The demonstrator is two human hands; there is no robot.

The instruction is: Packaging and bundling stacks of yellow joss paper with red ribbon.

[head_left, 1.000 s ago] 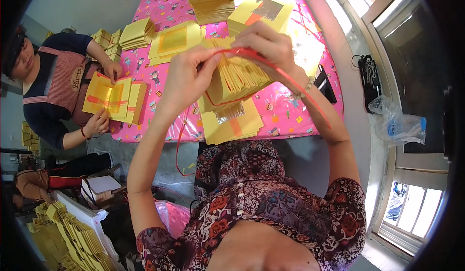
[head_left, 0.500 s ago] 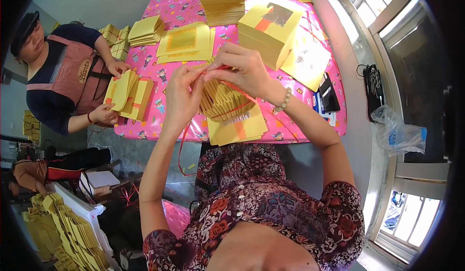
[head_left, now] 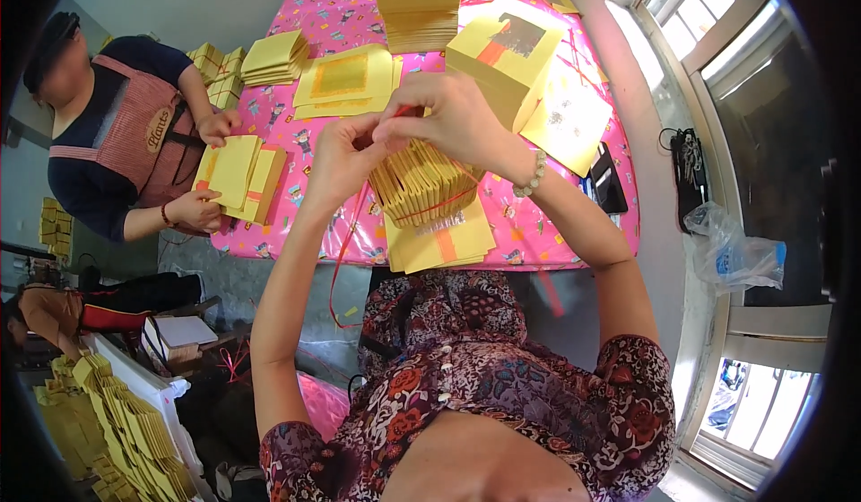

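Both my hands are above a bundle of folded yellow paper (head_left: pixel 421 199), which has a red plastic string (head_left: pixel 446 204) round it. My left hand (head_left: pixel 345 157) is closed in a pinch on the string, its fingertips against those of the other hand. My right hand (head_left: pixel 453 125), with a beaded bracelet at the wrist, also pinches the string; the exact knot or crossing is hidden by the fingers. A loose length of string hangs down beside my left forearm. Under the bundle lie flat yellow sheets (head_left: pixel 462 240) with an orange stripe, near the table's front edge.
A pink patterned cloth covers the table (head_left: pixel 314 224). A tall yellow paper stack (head_left: pixel 417 8) and a large yellow block (head_left: pixel 489 58) stand behind. At left, a co-worker handles yellow paper (head_left: pixel 235 172). A phone (head_left: pixel 610 183) lies at right, beside the window wall.
My hands have shifted slightly and uncover more of the bundle's top. A blurred string end now swings below the table edge at right. The co-worker's lifted papers now lie flatter.
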